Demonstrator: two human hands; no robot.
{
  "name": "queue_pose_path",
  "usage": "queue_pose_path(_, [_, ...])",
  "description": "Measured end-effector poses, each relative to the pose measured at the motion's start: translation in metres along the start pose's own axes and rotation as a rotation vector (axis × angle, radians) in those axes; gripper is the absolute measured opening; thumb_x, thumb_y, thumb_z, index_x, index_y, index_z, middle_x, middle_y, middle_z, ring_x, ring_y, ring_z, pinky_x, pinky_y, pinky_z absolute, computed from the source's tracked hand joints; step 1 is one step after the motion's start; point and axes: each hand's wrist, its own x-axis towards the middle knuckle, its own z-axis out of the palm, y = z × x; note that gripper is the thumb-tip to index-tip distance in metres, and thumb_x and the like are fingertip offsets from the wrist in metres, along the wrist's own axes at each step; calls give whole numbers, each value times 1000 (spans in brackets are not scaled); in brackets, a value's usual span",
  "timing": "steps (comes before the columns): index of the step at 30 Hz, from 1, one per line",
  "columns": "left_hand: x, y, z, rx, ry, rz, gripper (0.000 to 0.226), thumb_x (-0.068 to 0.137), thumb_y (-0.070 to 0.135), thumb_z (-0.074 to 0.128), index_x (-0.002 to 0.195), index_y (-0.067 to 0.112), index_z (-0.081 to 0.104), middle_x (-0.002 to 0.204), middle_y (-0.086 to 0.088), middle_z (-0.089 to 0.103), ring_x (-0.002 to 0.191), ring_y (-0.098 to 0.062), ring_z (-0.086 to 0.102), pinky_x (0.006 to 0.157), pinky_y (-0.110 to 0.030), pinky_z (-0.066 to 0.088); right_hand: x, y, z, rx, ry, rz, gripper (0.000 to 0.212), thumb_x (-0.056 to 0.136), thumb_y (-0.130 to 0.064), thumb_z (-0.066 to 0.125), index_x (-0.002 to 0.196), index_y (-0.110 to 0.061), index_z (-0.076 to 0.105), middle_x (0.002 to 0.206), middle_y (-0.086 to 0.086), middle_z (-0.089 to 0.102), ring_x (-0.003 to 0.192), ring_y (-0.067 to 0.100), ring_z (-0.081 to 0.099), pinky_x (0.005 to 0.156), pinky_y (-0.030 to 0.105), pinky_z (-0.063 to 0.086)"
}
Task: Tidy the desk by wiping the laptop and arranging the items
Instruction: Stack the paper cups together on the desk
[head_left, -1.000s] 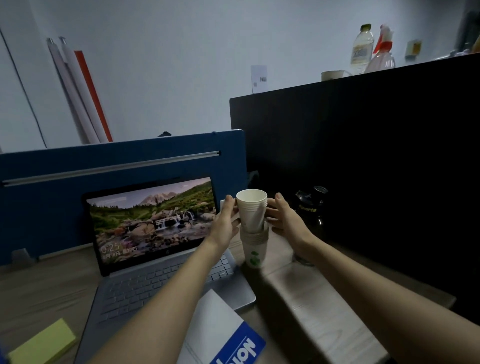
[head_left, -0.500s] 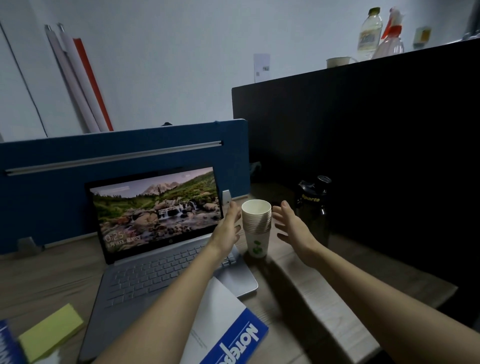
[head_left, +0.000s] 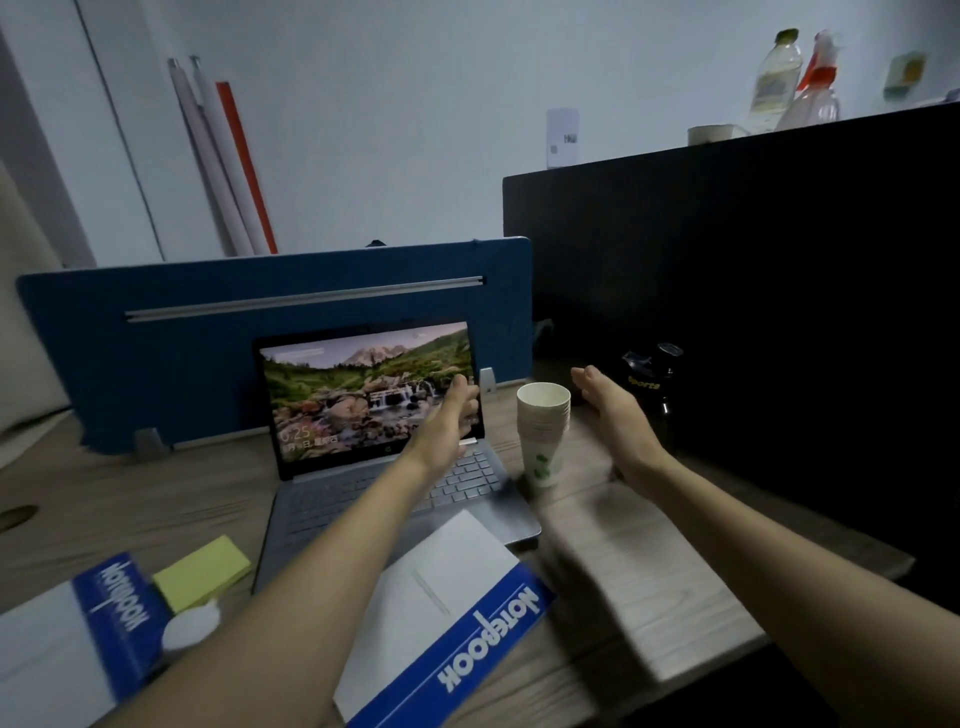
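Observation:
A stack of white paper cups (head_left: 543, 434) with a green mark stands upright on the wooden desk (head_left: 124, 499), just right of the open silver laptop (head_left: 363, 410). My left hand (head_left: 452, 423) hovers open in front of the laptop's right screen edge, left of the cups. On the other side of the stack my right hand (head_left: 613, 410) is open too, palm facing the cups. Neither hand touches the stack. A white and blue notebook (head_left: 447, 608) lies partly on the laptop's front edge, under my left forearm.
A second blue notebook (head_left: 104, 618), a yellow sticky pad (head_left: 202, 571) and a small white round object (head_left: 189, 621) lie at the front left. A black bottle (head_left: 652, 384) stands right of the cups by the black partition (head_left: 753, 312). A blue divider (head_left: 208, 353) runs behind the laptop.
Both hands pressed the top cup down into the stack, let go, and have spread apart. The stack now stands alone on the desk. The view has shifted left and down.

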Motion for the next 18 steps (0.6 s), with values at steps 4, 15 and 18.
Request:
queue_pose_path(4, [-26,-5,-22,101,26,13,84,81,78,18,141,26,46,146,-4,48,135,-27,41,112,-52,29,-21,-8,18,-43,-57,-8,33,85,-71,40,98,-56,66,103,-35,66,103,-12,58,90,24,41])
queue_pose_path(15, [-108,-65,-41,293,-9,-124,99,73,86,19,148,25,40,154,4,37,143,-15,29,105,-27,17,-84,24,69,-136,-324,169,70,96,-65,22,136,-18,55,145,4,51,128,23,48,109,44,36])
queue_pose_path(18, [-118,-74,-45,311,9,-132,99,74,85,19,148,23,39,156,2,34,144,-17,27,114,-33,16,-98,28,75,-119,-324,205,68,97,-63,22,136,-17,52,147,7,48,132,30,46,111,50,35])
